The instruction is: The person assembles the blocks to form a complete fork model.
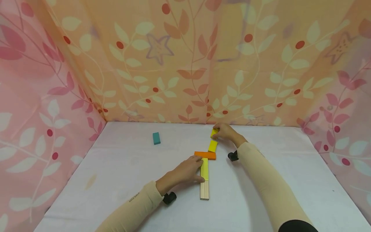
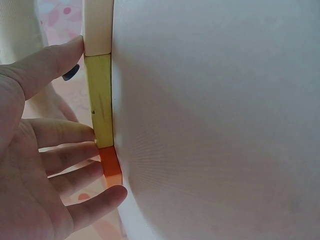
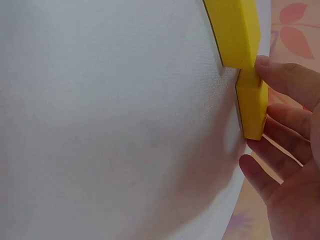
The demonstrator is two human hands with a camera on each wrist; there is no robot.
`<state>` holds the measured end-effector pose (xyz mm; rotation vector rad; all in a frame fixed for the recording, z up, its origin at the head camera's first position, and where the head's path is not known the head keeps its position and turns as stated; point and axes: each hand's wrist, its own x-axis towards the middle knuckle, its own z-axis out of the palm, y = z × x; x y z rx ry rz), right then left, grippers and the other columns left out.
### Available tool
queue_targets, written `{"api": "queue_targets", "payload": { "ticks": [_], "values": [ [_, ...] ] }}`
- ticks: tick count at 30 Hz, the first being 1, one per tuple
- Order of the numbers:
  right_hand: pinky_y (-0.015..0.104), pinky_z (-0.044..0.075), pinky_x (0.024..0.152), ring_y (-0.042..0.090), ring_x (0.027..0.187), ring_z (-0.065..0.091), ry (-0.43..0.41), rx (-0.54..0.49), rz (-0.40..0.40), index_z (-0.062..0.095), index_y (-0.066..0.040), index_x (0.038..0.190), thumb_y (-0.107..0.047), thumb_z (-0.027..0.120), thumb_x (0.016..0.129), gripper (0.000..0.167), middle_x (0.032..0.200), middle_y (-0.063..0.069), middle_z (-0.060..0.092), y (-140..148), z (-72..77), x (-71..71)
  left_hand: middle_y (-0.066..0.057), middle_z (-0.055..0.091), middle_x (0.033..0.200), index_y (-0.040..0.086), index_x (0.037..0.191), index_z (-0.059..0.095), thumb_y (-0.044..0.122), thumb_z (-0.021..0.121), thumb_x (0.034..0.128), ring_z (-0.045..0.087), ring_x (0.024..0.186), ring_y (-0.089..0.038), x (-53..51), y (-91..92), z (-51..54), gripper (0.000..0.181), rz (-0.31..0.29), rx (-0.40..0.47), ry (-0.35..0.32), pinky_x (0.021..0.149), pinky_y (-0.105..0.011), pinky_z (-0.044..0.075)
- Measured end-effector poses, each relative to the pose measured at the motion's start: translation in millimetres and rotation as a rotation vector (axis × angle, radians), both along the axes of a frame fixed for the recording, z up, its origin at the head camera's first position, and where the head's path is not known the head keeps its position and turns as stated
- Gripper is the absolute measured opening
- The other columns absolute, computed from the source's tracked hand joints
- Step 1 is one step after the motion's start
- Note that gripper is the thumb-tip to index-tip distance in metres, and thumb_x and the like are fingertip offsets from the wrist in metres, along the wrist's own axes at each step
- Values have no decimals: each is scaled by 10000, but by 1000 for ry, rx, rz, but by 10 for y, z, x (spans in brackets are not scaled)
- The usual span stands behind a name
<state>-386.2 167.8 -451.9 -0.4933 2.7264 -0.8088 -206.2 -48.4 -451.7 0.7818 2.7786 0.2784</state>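
A line of blocks runs away from me in the head view: a plain wooden block, a lime-yellow block, an orange block lying crosswise, and a yellow block. Beyond them is a far yellow block, which my right hand holds between thumb and fingers. In the right wrist view its near end meets the other yellow block at an angle. My left hand touches the lime-yellow block's left side with nearly straight fingers. Its thumb lies near the joint with the wooden block.
A teal block lies apart on the white-covered table, left of the line. Orange patterned cloth hangs along the back edge. Pink patterned cloth stands at both sides.
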Motion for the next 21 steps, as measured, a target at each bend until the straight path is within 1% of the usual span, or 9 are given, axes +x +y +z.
{"api": "queue_targets", "payload": {
  "ticks": [5, 11, 15, 21],
  "values": [
    [482, 412, 1097, 336, 1178, 525, 16, 20, 8, 560, 42, 1321, -239, 754, 851, 581, 1359, 216, 548, -9, -7, -9, -56, 468, 1476, 80, 1394, 528, 489, 747, 812, 419, 1367, -196, -5, 10, -2, 744, 6, -3, -3, 1125, -344, 406],
    [470, 445, 1063, 326, 1119, 546, 43, 36, 12, 577, 49, 1299, -241, 766, 837, 577, 1306, 215, 580, -10, -33, -25, -56, 472, 1470, 79, 1391, 532, 489, 749, 810, 423, 1361, -194, -5, 13, -6, 744, 5, -11, -1, 1126, -340, 405],
    [463, 460, 1050, 319, 1102, 553, 35, 35, 0, 579, 39, 1301, -251, 773, 832, 585, 1306, 207, 583, -14, -47, -31, -56, 479, 1463, 79, 1385, 538, 492, 749, 809, 431, 1353, -193, -2, 13, -12, 740, 1, -17, 6, 1121, -334, 410],
    [461, 463, 1044, 314, 1109, 553, 42, 35, 7, 575, 36, 1306, -270, 773, 833, 598, 1313, 201, 583, -40, -13, -6, -59, 480, 1463, 78, 1382, 541, 490, 750, 809, 431, 1355, -197, -4, 0, -17, 736, -3, -10, 11, 1124, -335, 406]
  ]
}}
